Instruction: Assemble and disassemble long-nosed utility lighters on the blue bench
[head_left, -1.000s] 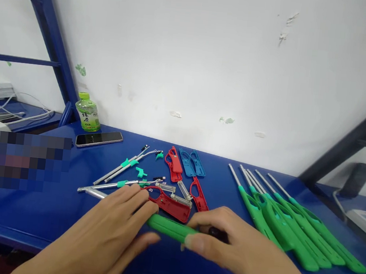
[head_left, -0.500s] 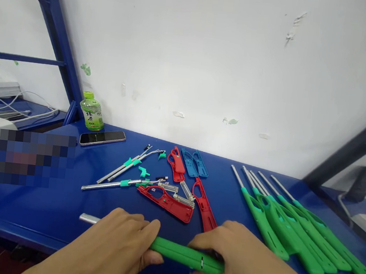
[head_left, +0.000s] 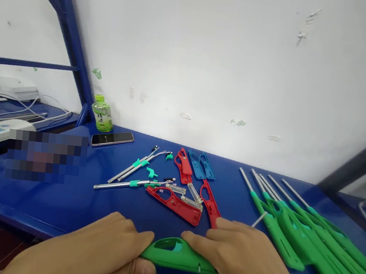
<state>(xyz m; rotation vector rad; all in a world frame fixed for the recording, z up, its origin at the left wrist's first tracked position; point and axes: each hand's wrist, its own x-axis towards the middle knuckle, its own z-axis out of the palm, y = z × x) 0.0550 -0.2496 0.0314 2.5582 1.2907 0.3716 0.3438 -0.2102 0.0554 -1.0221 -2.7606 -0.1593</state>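
Observation:
Low in the view, I hold a green long-nosed gas lighter sideways between both hands. My left hand is closed around its left part, thumb along the near side. My right hand grips the right part, its fingers over the top. The lighter's finger hole with a turquoise trigger shows between my hands. Above my right hand a short pale rod sticks out; I cannot tell what it belongs to. Just beyond my hands lie a red lighter casing half and another red half.
Several green lighters lie at the right. Metal lighter tubes, clear fuel tanks, a red casing and blue casing halves lie mid-table. A phone and a green bottle stand farther back left.
The lighter has turned in my hands, so its finger hole and trigger now show. Its metal tube no longer shows beyond my left hand. The whole view has shifted slightly.

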